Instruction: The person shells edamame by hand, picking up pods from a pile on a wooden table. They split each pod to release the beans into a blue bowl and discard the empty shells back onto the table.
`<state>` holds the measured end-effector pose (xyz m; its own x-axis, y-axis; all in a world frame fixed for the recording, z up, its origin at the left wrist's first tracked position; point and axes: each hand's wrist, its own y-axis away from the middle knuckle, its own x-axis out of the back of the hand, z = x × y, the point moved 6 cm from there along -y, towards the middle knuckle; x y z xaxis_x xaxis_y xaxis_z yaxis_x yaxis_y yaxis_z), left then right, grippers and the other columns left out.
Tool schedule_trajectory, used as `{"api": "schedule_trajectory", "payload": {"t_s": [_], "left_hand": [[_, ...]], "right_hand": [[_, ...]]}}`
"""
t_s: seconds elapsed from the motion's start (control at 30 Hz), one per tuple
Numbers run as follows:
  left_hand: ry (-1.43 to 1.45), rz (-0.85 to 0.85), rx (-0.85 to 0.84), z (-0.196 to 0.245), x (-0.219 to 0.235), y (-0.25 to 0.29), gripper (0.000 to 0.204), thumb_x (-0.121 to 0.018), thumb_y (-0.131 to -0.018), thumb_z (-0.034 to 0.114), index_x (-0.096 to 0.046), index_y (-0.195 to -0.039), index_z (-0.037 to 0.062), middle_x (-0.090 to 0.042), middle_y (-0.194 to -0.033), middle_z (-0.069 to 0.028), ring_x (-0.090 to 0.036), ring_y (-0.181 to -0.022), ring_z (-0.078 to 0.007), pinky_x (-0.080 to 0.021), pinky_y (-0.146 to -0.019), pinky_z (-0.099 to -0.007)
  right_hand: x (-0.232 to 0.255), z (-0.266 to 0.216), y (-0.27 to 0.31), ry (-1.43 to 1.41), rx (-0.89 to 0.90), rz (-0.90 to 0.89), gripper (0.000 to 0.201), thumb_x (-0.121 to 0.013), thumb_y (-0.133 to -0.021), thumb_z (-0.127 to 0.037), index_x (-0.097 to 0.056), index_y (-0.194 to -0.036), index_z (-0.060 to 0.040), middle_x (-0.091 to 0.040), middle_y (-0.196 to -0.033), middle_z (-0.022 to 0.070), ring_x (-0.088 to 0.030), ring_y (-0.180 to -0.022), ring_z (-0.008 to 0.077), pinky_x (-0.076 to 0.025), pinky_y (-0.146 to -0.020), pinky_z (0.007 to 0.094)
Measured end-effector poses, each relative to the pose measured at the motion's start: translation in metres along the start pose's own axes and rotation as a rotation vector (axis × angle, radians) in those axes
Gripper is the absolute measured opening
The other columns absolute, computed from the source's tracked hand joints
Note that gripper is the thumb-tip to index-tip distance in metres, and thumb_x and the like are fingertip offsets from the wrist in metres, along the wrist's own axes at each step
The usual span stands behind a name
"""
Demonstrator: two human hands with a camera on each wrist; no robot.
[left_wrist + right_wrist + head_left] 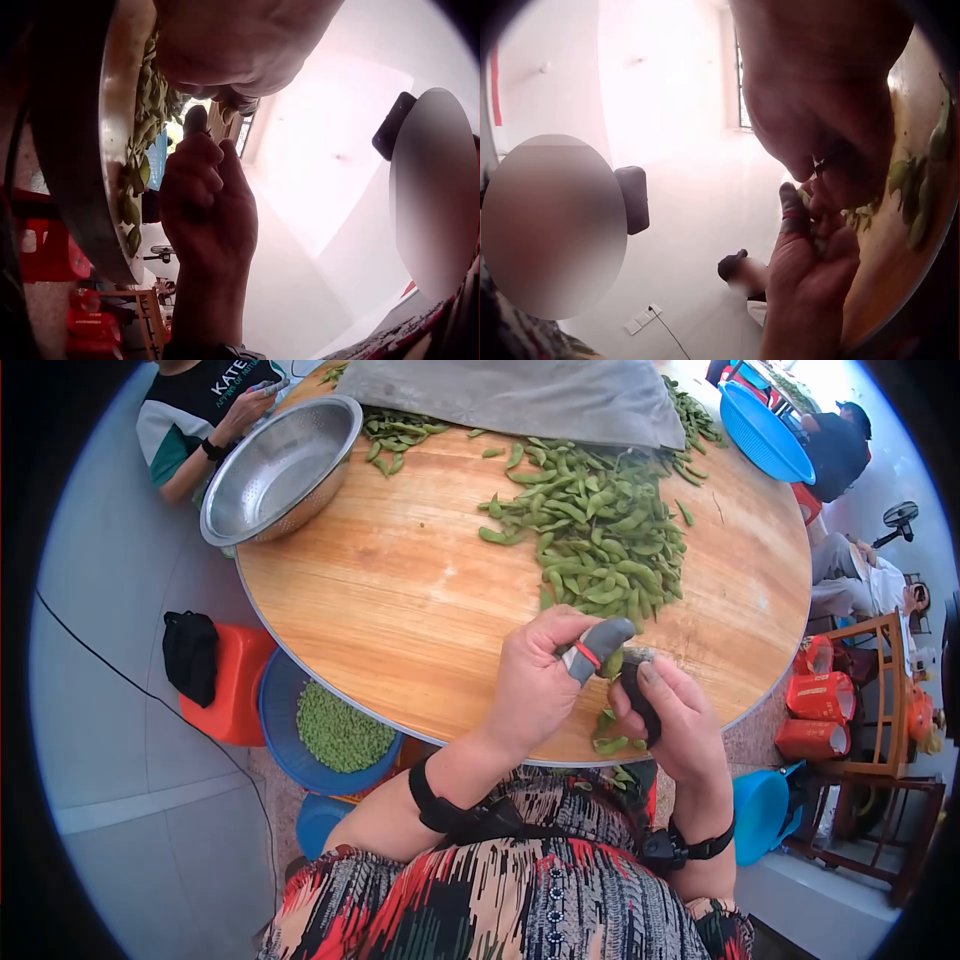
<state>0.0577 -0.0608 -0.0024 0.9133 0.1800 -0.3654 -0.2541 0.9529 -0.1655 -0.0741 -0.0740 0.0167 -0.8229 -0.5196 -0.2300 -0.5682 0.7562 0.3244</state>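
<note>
Our left fingers [603,640] and right fingers [662,687] pinch one green pod [612,664] over the bench [420,600]; the pod pile [610,545] lies beyond them.

The left hand [535,680] and the right hand [675,720] pinch close together with curled fingers, and both forearms [390,820] reach forward.

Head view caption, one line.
Left hand and right hand hold an edamame pod beside heaped edamame on a round wooden table.

Head view bright with curved dark edges, wrist views having strong white glare behind, hands there dim and shadowed.
</note>
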Motion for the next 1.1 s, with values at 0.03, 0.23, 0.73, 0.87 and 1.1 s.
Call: {"api": "schedule_trajectory", "payload": {"t_s": [0.03,0.23,0.73,0.87,1.1], "left_hand": [[0.006,0.015,-0.032,0.002,0.002,0.000,0.013,-0.063,-0.083,0.012,-0.066,-0.092,0.0032,-0.053,-0.072,0.0038,-0.048,-0.066,-0.0028,-0.039,-0.059,-0.0189],[-0.061,0.099,0.029,0.008,0.008,0.000,0.010,-0.064,-0.080,0.008,-0.064,-0.086,-0.0004,-0.053,-0.076,-0.0018,-0.050,-0.069,-0.0086,-0.041,-0.061,-0.0220],[0.656,-0.198,0.465,-0.014,-0.004,0.006,0.023,-0.056,-0.088,0.023,-0.060,-0.083,0.0016,-0.055,-0.069,0.0011,-0.040,-0.051,-0.0025,-0.027,-0.043,-0.0170],[0.712,-0.242,0.427,-0.013,-0.017,0.005,0.023,-0.055,-0.089,0.023,-0.060,-0.083,0.0023,-0.054,-0.067,0.0027,-0.040,-0.051,-0.0023,-0.027,-0.043,-0.0169],[0.240,0.175,0.232,-0.020,-0.019,0.007,0.015,-0.059,-0.087,0.018,-0.062,-0.089,0.0031,-0.057,-0.072,0.0026,-0.051,-0.061,-0.0029,-0.041,-0.052,-0.0172]], "right_hand": [[-0.006,-0.001,0.000,-0.047,-0.009,-0.051,0.022,-0.040,-0.096,-0.022,-0.050,-0.096,-0.0023,-0.047,-0.069,-0.0008,-0.037,-0.055,0.0043,-0.031,-0.049,0.0188],[-0.018,0.002,-0.003,-0.247,-0.073,-0.153,0.020,-0.040,-0.095,-0.020,-0.049,-0.092,-0.0025,-0.049,-0.069,-0.0003,-0.037,-0.054,0.0044,-0.031,-0.047,0.0194],[-0.012,0.013,-0.009,-0.447,-0.208,-0.200,0.017,-0.043,-0.094,-0.014,-0.053,-0.106,-0.0066,-0.050,-0.069,0.0001,-0.033,-0.049,0.0023,-0.026,-0.042,0.0167],[-0.007,0.008,-0.007,-0.494,-0.206,-0.317,0.016,-0.043,-0.094,-0.015,-0.053,-0.100,-0.0048,-0.052,-0.070,0.0007,-0.035,-0.050,0.0022,-0.028,-0.043,0.0169],[0.005,0.004,-0.001,-0.165,-0.114,-0.175,0.021,-0.043,-0.094,-0.020,-0.051,-0.084,-0.0035,-0.049,-0.065,-0.0022,-0.038,-0.051,0.0030,-0.031,-0.046,0.0181]]}}
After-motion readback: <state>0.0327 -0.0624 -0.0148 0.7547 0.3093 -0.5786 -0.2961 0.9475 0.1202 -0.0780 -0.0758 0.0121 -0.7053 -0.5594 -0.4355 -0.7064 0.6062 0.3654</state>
